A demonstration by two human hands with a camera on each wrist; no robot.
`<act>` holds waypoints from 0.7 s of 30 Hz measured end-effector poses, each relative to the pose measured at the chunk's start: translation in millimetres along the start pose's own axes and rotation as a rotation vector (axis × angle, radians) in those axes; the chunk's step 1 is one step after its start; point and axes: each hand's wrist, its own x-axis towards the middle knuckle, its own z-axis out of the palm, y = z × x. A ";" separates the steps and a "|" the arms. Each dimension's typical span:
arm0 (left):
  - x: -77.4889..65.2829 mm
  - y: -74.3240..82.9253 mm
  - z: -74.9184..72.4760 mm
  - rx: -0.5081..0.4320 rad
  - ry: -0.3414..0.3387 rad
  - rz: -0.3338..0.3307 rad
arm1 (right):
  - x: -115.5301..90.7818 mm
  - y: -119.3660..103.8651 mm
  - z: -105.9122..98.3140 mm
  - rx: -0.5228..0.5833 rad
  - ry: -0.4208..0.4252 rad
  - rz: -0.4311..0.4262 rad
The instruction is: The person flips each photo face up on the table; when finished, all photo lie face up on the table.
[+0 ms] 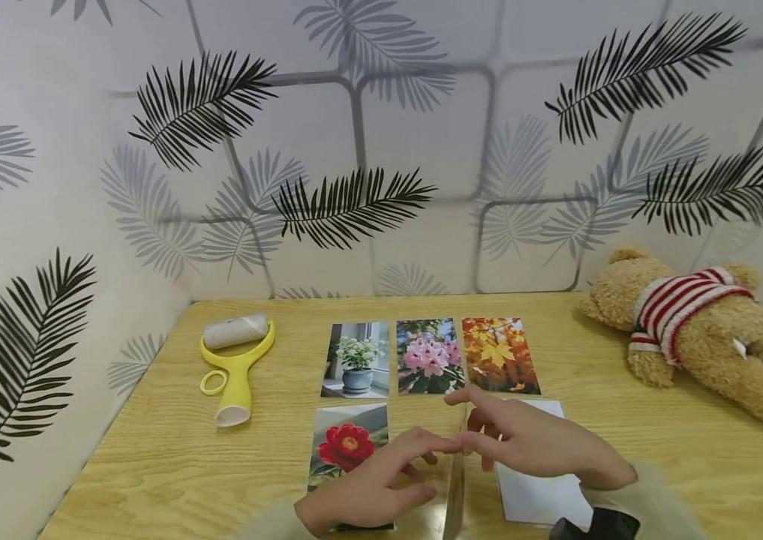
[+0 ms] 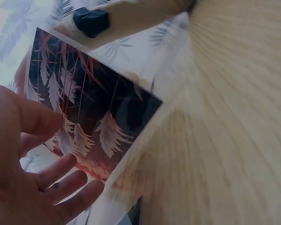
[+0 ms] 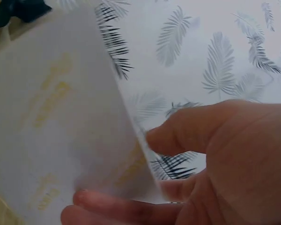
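Observation:
A photo card with pale feathers on a dark and red ground (image 2: pixel 91 89) stands upright between my hands, seen nearly edge-on in the head view. My right hand (image 1: pixel 543 442) holds it at the upper edge, its thumb at the edge in the right wrist view. The card's white back (image 3: pixel 70 117) carries faint yellow print. My left hand (image 1: pixel 381 480) reaches a straight index finger to the top edge, meeting the right thumb; its other fingers are loosely bent. A red-flower card (image 1: pixel 346 448) lies partly under the left hand. Beneath the right hand is a white card (image 1: pixel 536 499).
A row of cards lies behind the hands: a potted plant (image 1: pixel 356 360), pink blossoms (image 1: pixel 427 356) and autumn leaves (image 1: pixel 499 356). A yellow-handled roller (image 1: pixel 238 371) is at the left. The teddy bear (image 1: pixel 705 330) in a striped top lies at the right. A patterned wall (image 1: pixel 381 262) stands behind.

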 end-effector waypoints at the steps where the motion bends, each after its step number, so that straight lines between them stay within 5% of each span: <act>1: -0.2 0.0 1.4 0.082 -0.009 0.022 | -1.7 1.3 -3.1 0.009 -0.014 0.002; 6: -0.2 1.4 5.2 0.329 -0.112 0.053 | -5.5 10.5 -15.3 -0.017 -0.053 0.019; 14: -4.7 1.9 4.7 0.458 -0.240 -0.038 | 1.3 22.3 -13.6 -0.094 -0.069 0.076; 21: -3.8 0.2 4.3 0.576 -0.268 -0.108 | 10.9 35.6 -1.9 -0.131 -0.046 0.122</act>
